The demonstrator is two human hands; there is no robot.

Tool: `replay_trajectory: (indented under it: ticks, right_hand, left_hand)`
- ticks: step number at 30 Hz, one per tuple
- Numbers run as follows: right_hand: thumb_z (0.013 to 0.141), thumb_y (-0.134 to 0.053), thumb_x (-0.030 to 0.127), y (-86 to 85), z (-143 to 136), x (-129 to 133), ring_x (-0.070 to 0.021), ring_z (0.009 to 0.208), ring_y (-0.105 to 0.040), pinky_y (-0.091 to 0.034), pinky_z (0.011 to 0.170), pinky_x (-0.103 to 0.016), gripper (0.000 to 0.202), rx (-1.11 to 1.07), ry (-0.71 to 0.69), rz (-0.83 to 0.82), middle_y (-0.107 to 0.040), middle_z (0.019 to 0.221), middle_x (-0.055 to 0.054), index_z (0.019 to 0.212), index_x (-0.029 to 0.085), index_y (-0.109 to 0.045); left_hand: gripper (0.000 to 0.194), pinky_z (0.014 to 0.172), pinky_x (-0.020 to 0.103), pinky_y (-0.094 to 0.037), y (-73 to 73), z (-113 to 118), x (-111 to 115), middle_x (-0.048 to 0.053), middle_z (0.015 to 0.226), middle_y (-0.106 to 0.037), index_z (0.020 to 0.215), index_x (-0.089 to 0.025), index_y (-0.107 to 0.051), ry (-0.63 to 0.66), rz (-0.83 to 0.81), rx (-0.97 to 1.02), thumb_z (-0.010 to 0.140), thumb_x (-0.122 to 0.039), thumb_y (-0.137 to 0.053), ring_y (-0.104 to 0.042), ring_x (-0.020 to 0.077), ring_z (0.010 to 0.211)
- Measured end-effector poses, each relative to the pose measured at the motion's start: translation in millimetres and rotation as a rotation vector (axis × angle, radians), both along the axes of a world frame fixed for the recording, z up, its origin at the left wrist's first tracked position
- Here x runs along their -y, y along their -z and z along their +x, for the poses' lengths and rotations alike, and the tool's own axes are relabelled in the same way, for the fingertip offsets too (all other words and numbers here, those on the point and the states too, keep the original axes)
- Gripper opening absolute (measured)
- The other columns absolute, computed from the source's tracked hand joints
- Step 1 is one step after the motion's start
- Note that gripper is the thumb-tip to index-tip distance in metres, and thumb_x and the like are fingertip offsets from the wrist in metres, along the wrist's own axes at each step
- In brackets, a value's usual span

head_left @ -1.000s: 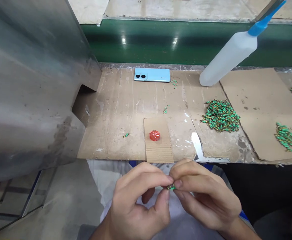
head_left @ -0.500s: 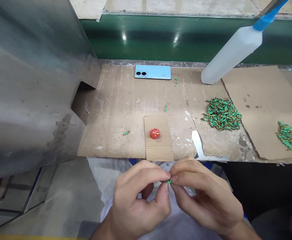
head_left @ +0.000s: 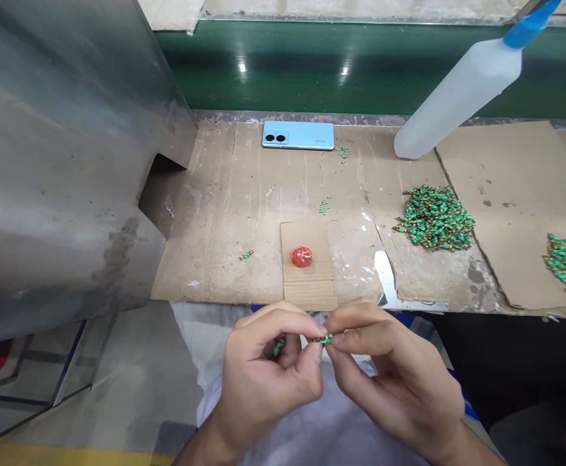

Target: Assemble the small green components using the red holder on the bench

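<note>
Grey floor (head_left: 137, 378), yellow stripe (head_left: 79, 455)

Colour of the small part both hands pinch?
The small part is green where visible; best in the head view.

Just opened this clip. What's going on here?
A person is pinching a small green piece between the fingertips of the left hand and the right hand, just in front of a cardboard-covered bench. Another bit of green shows inside the curled left hand. On the bench, a glossy red disc sits on a cardboard strip, with a large pile of similar green pieces to its right and a light-blue phone behind it.
</note>
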State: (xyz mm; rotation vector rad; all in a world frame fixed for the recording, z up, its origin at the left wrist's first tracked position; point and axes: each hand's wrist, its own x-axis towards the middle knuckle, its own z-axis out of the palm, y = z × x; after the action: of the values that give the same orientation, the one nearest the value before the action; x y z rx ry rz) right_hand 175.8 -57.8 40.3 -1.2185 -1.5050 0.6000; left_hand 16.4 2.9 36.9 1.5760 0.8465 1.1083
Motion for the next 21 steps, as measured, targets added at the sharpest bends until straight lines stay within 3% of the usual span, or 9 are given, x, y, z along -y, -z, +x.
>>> replay_trajectory:
  ticks: [6, 12, 16, 21]
  right_hand:
    - [0.097, -0.067, 0.000, 1.2, -0.4, 2.6, -0.0128, 0.093, -0.074, -0.063, 0.083, -0.023, 0.027, -0.102, -0.043, -0.110, -0.073, 0.100, -0.001, 0.110, 0.023, -0.065]
    - [0.098, -0.069, 0.004, 5.0, -5.4, 3.7, -0.0109, 0.097, -0.073, -0.061, 0.088, -0.020, 0.024, -0.168, 0.011, -0.178, -0.072, 0.101, 0.002, 0.107, 0.026, -0.065]
    - [0.098, -0.071, 0.005, 4.8, -6.5, 4.5, -0.0102, 0.097, -0.072, -0.061, 0.089, -0.018, 0.024, -0.251, 0.032, -0.231, -0.072, 0.098, 0.004, 0.107, 0.028, -0.068]
    - [0.098, -0.074, 0.007, -1.2, -2.8, 4.0, -0.0099, 0.092, -0.075, -0.063, 0.085, -0.016, 0.022, -0.409, -0.019, -0.292, -0.075, 0.095, 0.004, 0.103, 0.028, -0.072]
  left_hand:
    - [0.021, 0.046, 0.015, -0.043, -6.2, -1.2, 0.3, -0.005, 0.070, -0.072, 0.082, -0.021, -0.077, -0.025, -0.032, -0.084, 0.076, -0.003, -0.068, -0.046, 0.0034, 0.044]
    - [0.021, 0.047, 0.015, -0.043, -6.4, -0.3, 0.6, -0.004, 0.065, -0.069, 0.079, -0.019, -0.078, -0.058, -0.053, -0.114, 0.076, -0.003, -0.066, -0.050, 0.0056, 0.048]
    - [0.022, 0.048, 0.016, -0.042, -4.3, -3.1, 1.2, -0.004, 0.068, -0.070, 0.082, -0.021, -0.081, -0.010, -0.185, -0.065, 0.078, -0.004, -0.069, -0.049, 0.0057, 0.048]
    - [0.023, 0.048, 0.017, -0.040, -6.2, -9.3, 2.2, -0.007, 0.061, -0.061, 0.088, -0.022, -0.082, 0.044, -0.318, -0.060, 0.079, -0.004, -0.072, -0.044, 0.0062, 0.048]
